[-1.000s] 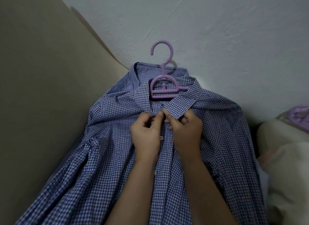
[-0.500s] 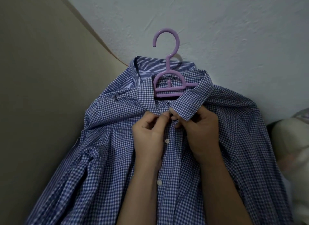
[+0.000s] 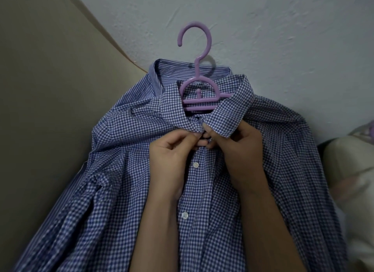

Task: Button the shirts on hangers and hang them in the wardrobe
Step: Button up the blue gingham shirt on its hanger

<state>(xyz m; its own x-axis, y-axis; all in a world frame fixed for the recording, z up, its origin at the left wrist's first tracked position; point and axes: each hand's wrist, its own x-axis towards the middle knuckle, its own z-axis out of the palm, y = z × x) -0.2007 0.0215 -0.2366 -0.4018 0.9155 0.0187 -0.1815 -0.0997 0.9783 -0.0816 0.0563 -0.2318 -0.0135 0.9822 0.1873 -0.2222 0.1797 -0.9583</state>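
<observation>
A blue-and-white checked shirt (image 3: pixel 283 170) lies on a purple plastic hanger (image 3: pixel 199 93) against the white surface. Under it a blue striped shirt (image 3: pixel 162 73) shows at the collar. My left hand (image 3: pixel 172 156) pinches the left edge of the placket just under the collar. My right hand (image 3: pixel 236 150) pinches the right edge at the same spot, under the collar tip. The fingertips of both hands meet at the top button, which is hidden. Two white buttons (image 3: pixel 195 164) lower down on the placket are closed.
A beige panel (image 3: pixel 50 109) fills the left side. At the right edge lies a pile of pale cloth (image 3: pixel 352 174) with part of another purple hanger (image 3: pixel 364 132) on top. White textured surface (image 3: pixel 283 39) lies beyond the hanger hook.
Both hands have crept up the placket from the second button to the collar. The view has shifted, so the shirt and hanger sit slightly higher and further right.
</observation>
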